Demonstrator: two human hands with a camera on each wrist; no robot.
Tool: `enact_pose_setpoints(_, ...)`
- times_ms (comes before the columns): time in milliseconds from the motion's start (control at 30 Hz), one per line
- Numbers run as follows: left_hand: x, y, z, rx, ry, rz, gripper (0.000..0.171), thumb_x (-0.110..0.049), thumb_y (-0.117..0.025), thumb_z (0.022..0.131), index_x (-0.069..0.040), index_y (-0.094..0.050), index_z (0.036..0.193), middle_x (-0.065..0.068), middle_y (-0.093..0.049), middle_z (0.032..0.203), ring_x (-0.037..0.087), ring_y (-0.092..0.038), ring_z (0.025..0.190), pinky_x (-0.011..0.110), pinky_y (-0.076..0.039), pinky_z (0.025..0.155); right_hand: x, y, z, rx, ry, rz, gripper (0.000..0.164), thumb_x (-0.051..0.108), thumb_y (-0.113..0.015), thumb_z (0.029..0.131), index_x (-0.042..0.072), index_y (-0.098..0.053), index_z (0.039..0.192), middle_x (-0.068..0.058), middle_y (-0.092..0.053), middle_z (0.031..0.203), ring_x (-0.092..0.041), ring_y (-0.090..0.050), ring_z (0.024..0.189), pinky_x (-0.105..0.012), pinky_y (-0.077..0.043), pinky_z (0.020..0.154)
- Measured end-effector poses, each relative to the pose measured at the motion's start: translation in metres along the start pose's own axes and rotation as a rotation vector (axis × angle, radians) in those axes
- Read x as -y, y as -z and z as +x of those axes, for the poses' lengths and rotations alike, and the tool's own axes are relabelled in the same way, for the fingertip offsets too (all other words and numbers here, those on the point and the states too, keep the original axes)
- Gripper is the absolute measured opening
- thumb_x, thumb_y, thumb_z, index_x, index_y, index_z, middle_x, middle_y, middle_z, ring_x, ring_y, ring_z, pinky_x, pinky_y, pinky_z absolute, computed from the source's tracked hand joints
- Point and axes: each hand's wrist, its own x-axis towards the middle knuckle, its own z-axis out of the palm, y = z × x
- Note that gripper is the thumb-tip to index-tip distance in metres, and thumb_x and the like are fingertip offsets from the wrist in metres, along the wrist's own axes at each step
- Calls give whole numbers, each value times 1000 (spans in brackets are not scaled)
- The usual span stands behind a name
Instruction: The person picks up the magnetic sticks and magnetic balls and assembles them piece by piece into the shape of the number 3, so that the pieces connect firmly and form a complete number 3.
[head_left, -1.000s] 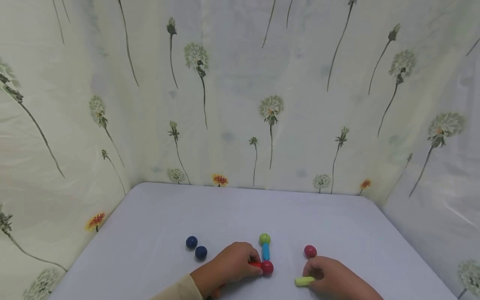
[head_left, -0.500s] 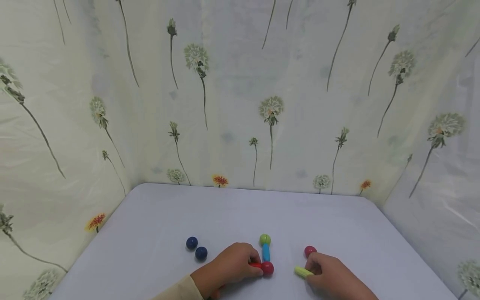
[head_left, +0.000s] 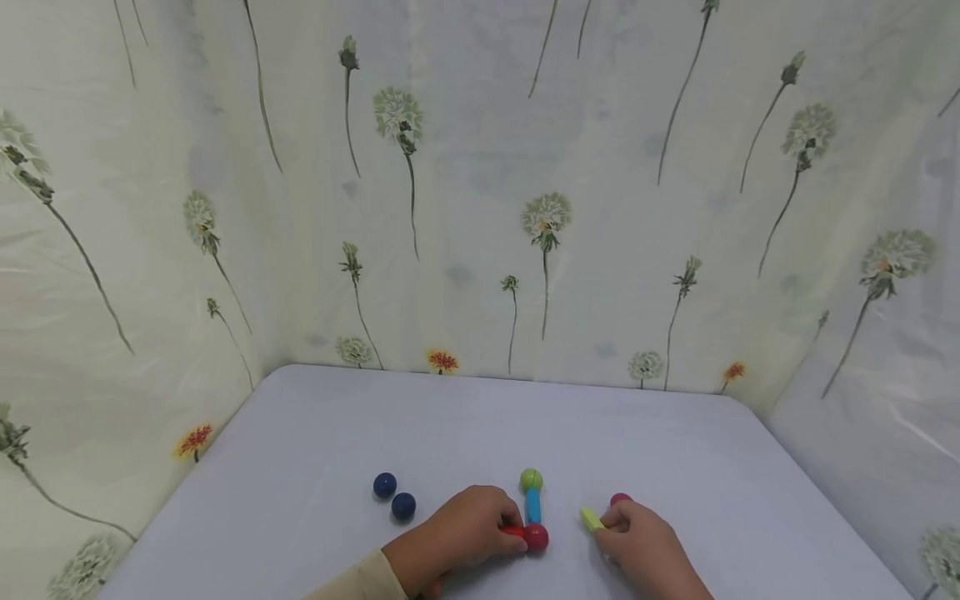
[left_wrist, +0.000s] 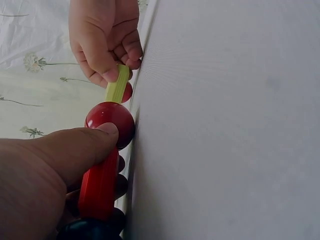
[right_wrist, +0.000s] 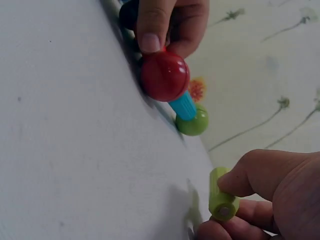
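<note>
In the head view my left hand grips a red rod whose end meets a red ball. From that ball a light-blue rod runs away from me to a lime-green ball. The left wrist view shows the thumb on the seam of ball and rod, with a dark ball at the rod's near end. My right hand pinches a yellow-green rod between thumb and fingers, apart from the red ball. Its round end faces the right wrist camera.
Another red ball lies just beyond my right hand, partly hidden by it. Two dark-blue balls lie left of my left hand. Something orange shows under my left wrist. A flowered curtain hangs behind the white table.
My right hand has shifted left and away from me, turning the yellow-green rod from pointing left to pointing up-left. My left hand and the joined pieces stay in place.
</note>
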Motion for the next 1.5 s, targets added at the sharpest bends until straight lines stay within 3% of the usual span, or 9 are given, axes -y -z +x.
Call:
enact_pose_setpoints(167, 2, -1, 1, -6, 16, 4, 13, -35, -87, 86, -27, -78, 89, -12, -60, 82, 8, -53, 79, 29, -46, 72, 6, -10, -1, -28, -38, 38, 26, 22, -75, 90, 0, -71, 105, -6, -68, 88, -21, -60, 79, -34, -52, 68)
enact_pose_setpoints(400, 3, 1, 3, 4, 39, -16, 13, -33, -87, 87, -26, -78, 92, -11, -60, 82, 10, -54, 79, 30, -47, 72, 24, -21, -5, -42, -8, 102, 30, 28, -75, 91, 3, -73, 107, -5, -68, 85, -20, -60, 77, -34, -52, 68)
enact_pose_setpoints(800, 5, 3, 9, 8, 21, 7, 14, -35, -87, 87, -27, -78, 94, -12, -61, 82, 9, -54, 79, 29, -48, 73, 46, -28, 19, -103, -6, 212, 27, 27, -72, 93, 5, -71, 108, -3, -72, 81, -17, -64, 75, -29, -52, 66)
enact_pose_setpoints(1167, 4, 0, 9, 10, 7, -44, 14, -34, -87, 87, -25, -79, 93, -11, -62, 80, 9, -56, 77, 28, -46, 71, 70, -39, 41, -146, -44, 496, 36, 29, -69, 101, 1, -67, 124, -15, -70, 109, -19, -69, 89, -26, -60, 78)
enact_pose_setpoints(1500, 4, -1, 5, 15, 0, -60, 14, -32, -87, 86, -23, -79, 93, -10, -62, 79, 10, -56, 75, 27, -47, 69, 76, -54, 57, -181, -51, 547, 35, 29, -66, 103, 3, -66, 125, -16, -69, 113, -25, -67, 99, -32, -60, 87)
